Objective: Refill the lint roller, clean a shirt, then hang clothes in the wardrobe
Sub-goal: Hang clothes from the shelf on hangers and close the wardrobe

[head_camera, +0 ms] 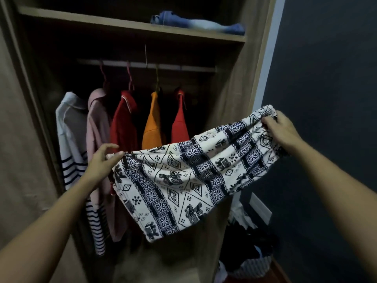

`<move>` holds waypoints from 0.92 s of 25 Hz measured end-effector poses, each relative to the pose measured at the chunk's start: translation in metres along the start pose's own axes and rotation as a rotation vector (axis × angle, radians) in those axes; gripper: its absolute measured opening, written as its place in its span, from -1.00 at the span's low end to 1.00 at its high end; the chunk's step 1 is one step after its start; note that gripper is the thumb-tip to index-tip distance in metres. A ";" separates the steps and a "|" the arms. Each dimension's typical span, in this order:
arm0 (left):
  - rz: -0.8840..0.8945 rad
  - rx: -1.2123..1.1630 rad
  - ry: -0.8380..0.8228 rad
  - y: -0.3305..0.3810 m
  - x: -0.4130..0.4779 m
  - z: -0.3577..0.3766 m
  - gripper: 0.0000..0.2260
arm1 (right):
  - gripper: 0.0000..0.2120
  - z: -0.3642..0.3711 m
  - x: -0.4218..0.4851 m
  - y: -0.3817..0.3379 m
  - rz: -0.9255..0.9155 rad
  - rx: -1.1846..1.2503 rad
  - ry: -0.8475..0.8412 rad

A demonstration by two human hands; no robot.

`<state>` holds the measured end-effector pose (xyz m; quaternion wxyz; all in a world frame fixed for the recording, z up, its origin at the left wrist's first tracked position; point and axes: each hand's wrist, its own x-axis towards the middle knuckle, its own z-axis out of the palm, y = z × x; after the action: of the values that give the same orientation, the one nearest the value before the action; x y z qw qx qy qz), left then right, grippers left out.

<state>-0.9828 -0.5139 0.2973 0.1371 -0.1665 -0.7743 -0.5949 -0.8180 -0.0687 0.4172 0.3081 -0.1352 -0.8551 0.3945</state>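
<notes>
Left hand (103, 161): thumb and fingertips pinch one end of the patterned garment (183, 176) along its top edge. It's a light corner hold, apparently to keep the cloth spread.
Right hand (282, 129): fingers are curled round the bunched far end and held higher, so the fabric slopes down towards the left fingers.
Patterned garment: white with navy elephant bands, stretched between both sets of fingers, the rest hanging free below them. No hanger on it that I can see.
Why held so: my read is it's being opened out and straightened before going into the wardrobe (230, 94).
Beyond the fingers: the rail (142, 65) is above, the striped shirt (70, 127) just past the left fingers, and the orange top (152, 123) behind the cloth's upper edge.
Far above the fingers: folded jeans (195, 23) on the shelf.
Writing: none readable, no brand or label showing.
</notes>
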 end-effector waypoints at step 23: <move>-0.170 -0.186 0.129 0.016 0.031 -0.045 -0.71 | -0.46 0.026 -0.002 0.040 0.166 0.466 -0.198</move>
<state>-1.0035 -0.5508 0.3358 0.1198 -0.0737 -0.7167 -0.6831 -0.8337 -0.0590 0.3726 0.2122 -0.0910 -0.7530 0.6162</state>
